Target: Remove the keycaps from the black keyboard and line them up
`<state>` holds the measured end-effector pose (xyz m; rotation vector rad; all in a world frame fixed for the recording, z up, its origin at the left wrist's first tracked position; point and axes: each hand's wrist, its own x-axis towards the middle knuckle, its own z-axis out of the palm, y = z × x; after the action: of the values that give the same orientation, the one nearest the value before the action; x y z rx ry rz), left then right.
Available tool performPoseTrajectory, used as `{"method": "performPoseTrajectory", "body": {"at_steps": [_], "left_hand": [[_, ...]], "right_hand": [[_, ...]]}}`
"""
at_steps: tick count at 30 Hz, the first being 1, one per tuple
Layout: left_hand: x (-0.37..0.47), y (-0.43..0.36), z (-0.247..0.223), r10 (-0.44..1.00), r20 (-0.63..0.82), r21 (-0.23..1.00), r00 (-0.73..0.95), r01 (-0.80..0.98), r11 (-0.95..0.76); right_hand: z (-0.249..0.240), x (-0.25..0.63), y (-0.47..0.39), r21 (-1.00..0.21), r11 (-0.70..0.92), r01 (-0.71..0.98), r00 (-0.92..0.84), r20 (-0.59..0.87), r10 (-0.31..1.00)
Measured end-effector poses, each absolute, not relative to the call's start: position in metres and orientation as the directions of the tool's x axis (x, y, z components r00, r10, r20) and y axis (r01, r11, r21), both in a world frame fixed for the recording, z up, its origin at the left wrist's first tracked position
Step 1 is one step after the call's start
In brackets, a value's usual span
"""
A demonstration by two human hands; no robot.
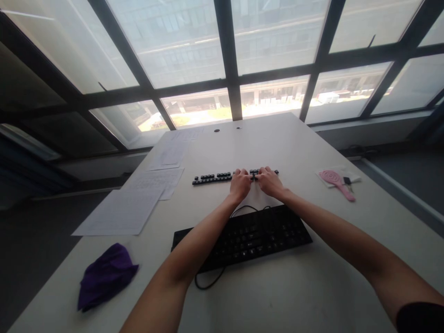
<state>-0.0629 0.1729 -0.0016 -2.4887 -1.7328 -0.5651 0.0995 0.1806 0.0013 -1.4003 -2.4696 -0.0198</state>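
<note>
Two rows of small black keycaps (212, 179) lie on the white table beyond a black keyboard (256, 236). My left hand (240, 182) is at the right part of these rows, its fingers bent together over the caps. Close beside it on the right, my right hand (268, 180) has its fingers drawn together on keycaps near the row's right end. What either set of fingertips grips is too small to make out. Both forearms reach over the keyboard and hide parts of it. A black cable shows above and below the keyboard.
On the white table (263, 143), paper sheets (121, 210) lie along the left side. A purple cloth (107, 276) is at the front left. A pink hairbrush (335, 180) rests at the right beside a small black item (347, 180). Large windows stand behind the table.
</note>
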Motion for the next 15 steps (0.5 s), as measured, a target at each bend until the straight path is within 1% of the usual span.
{"method": "performPoseTrajectory", "body": {"at_steps": [3, 7, 10, 13, 15], "left_hand": [[-0.060, 0.175, -0.006, 0.886, 0.344, 0.143, 0.311, 0.915, -0.378], [-0.061, 0.174, -0.005, 0.876, 0.330, 0.166, 0.353, 0.892, -0.421], [-0.062, 0.173, -0.003, 0.890, 0.301, 0.225, 0.342, 0.882, -0.415], [-0.063, 0.170, 0.000, 0.912, 0.298, 0.312, 0.283, 0.874, -0.373], [-0.065, 0.163, 0.004, 0.923, 0.308, 0.386, 0.230, 0.857, -0.342]], "right_hand": [[0.001, 0.099, 0.181, -0.107, 0.534, 0.839, -0.498, 0.246, 0.832], [0.002, 0.099, 0.180, -0.129, 0.575, 0.808, -0.533, 0.256, 0.806], [0.001, 0.097, 0.180, -0.188, 0.597, 0.780, -0.546, 0.263, 0.796], [0.000, 0.095, 0.179, -0.246, 0.598, 0.763, -0.534, 0.281, 0.797], [0.000, 0.098, 0.175, -0.259, 0.591, 0.764, -0.521, 0.294, 0.802]]}}
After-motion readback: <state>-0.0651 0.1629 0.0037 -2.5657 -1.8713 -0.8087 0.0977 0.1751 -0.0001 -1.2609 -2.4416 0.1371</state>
